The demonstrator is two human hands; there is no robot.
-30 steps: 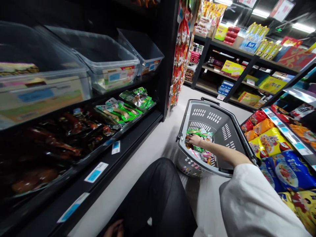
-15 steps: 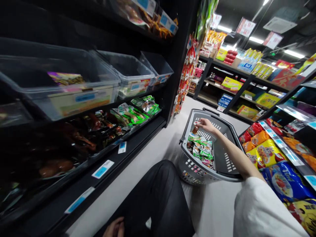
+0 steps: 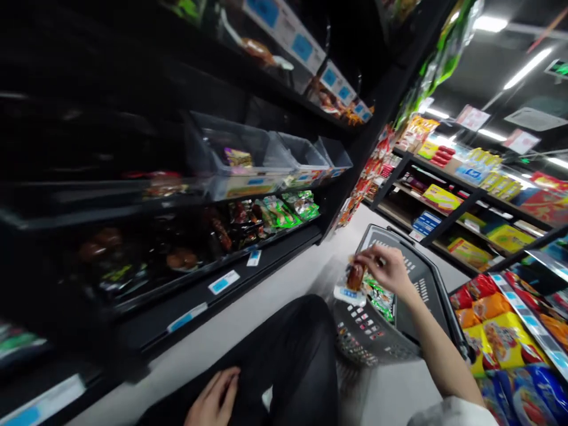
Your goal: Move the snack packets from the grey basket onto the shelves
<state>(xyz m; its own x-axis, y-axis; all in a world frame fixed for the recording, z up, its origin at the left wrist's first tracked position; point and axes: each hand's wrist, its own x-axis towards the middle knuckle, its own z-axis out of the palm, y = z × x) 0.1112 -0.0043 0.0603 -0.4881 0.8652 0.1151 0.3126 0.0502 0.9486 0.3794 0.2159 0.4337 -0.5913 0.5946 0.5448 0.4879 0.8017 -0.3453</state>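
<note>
My right hand [image 3: 382, 265] pinches the top of a clear snack packet [image 3: 354, 280] with brown food inside and a white and blue label at its lower end. The packet hangs over the near left rim of a grey shopping basket [image 3: 377, 343], which stands on the floor. Inside the basket lie several green and silver snack packets [image 3: 377, 299], partly hidden by my hand and forearm. My left hand [image 3: 215, 397] rests on my dark trouser leg, fingers loosely extended and nothing in them.
A black shelf [image 3: 284, 244] on the left holds packaged snacks. Above them are clear plastic bins [image 3: 248, 163]. Bright snack bags [image 3: 506, 340] fill a display to the right. Shelves with boxes [image 3: 444, 198] stand farther back.
My right hand has lifted the brown packet from inside the basket to above its near left rim. My view has swung left, and more of my left hand shows.
</note>
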